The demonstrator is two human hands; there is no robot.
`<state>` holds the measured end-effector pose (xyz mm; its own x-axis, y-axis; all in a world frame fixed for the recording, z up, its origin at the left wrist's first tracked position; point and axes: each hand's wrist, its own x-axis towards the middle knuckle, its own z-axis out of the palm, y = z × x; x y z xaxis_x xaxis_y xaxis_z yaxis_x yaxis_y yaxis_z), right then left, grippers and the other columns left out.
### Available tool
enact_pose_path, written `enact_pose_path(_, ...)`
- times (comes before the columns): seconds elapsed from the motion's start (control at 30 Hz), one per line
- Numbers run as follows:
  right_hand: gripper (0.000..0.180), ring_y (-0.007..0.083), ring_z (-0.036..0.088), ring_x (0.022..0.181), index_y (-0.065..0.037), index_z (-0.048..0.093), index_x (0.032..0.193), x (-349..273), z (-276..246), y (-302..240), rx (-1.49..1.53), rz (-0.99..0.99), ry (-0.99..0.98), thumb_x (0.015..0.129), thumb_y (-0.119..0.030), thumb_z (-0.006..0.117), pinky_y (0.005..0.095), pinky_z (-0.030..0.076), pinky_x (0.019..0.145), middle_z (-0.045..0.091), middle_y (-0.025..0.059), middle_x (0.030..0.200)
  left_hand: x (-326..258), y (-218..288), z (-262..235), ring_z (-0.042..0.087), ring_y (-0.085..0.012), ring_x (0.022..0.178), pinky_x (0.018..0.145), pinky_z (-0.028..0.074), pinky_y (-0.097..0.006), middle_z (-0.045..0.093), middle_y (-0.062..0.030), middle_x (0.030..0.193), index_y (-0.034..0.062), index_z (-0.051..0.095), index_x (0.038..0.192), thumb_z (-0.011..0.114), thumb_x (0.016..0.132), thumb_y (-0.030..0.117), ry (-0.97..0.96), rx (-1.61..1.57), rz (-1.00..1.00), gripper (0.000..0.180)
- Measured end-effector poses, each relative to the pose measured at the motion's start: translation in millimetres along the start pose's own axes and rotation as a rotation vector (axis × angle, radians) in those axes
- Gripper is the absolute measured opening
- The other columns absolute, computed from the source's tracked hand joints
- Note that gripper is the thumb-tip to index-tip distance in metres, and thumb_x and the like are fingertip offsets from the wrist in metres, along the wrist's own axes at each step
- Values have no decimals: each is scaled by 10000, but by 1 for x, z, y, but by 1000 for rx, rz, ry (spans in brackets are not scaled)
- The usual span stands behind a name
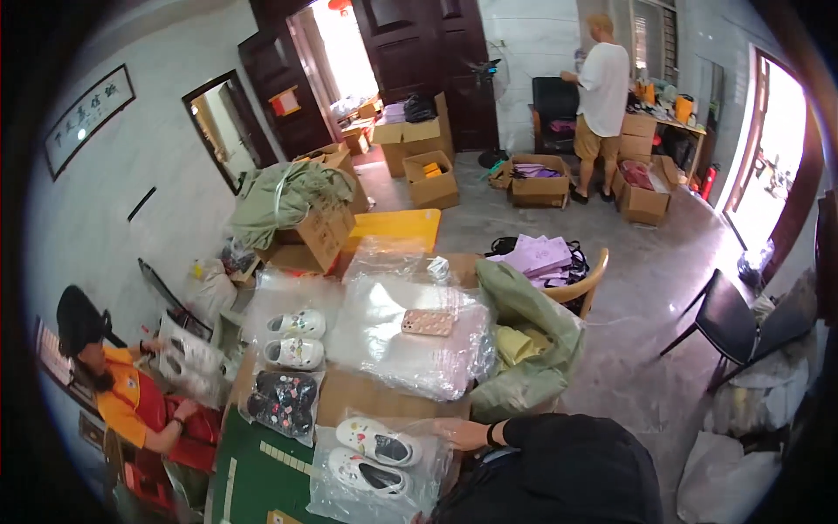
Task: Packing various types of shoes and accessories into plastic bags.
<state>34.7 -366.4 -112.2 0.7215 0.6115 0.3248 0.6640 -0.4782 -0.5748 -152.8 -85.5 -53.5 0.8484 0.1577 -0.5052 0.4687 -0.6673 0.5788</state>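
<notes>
Two white clogs with colourful charms (381, 442) lie side by side in a clear plastic bag (330, 499) at the table's near edge. My right hand (464, 433), below a black sleeve and wristband, reaches in from the right. Its fingers are closed on the bag's upper right edge, beside the clogs. Of my left hand only a skin-coloured sliver seems to show at the lower edge, its fingers hidden. Beyond the bag lie bagged black clogs with charms (281, 403) and another white pair (295, 339). A stack of clear bags (384, 336) carries a patterned phone (428, 323).
At the left a person in an orange top (131, 397) handles bagged white shoes (188, 362). A green sack (532, 349) and a chair piled with purple packets (537, 258) stand right of the table. Cardboard boxes (539, 192) surround another standing person (602, 87). A black chair (742, 327) stands far right.
</notes>
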Motion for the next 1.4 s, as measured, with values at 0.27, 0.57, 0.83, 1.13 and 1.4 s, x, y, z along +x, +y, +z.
enact_pose_path(0.27, 680, 351, 412, 1159, -56, 306, 1323, 16, -57, -56, 369, 368, -97, 737, -224, 607, 379, 344, 959, 433, 211, 1261, 44, -76, 29, 589, -263, 940, 782, 477, -315, 587, -153, 1078, -57, 397, 1242, 539, 818, 126, -65, -983, 34, 483)
enact_pose_path(0.57, 127, 98, 550, 727, -62, 586, 923, 4, -46, -13, 1643, 1197, 181, 841, -147, 539, 244, 432, 680, 598, 14, 815, 6, -36, 7, 591, -169, 897, 805, 462, -270, 617, -115, 1009, -78, 548, 1084, 566, 813, 38, 8, -1127, -156, 295)
enact_pose_path(0.83, 119, 139, 541, 605, -56, 585, 823, -39, -22, 7, 918, 1190, -80, 841, -166, 541, 258, 424, 518, 585, 29, 719, 22, -45, 26, 622, -181, 798, 723, 481, -252, 637, -116, 939, -34, 591, 1029, 468, 816, -12, 35, -991, -142, 247)
enact_pose_path(1.13, 438, 171, 527, 1020, -80, 481, 1247, -68, 13, 21, 843, 735, -1363, 852, -258, 551, 253, 418, 838, 564, 86, 1138, -32, -59, 67, 499, -281, 1083, 917, 380, -349, 521, -169, 1193, -14, 468, 1208, 396, 924, 258, -372, -354, 436, 400)
enact_pose_path(1.4, 327, 318, 564, 943, -51, 565, 1065, -41, 3, 4, 192, -126, -1436, 780, -210, 556, 375, 440, 804, 581, 162, 1031, -24, -13, 114, 538, -370, 913, 752, 428, -433, 575, -212, 965, 27, 581, 920, 471, 857, 232, -224, -101, 251, 241)
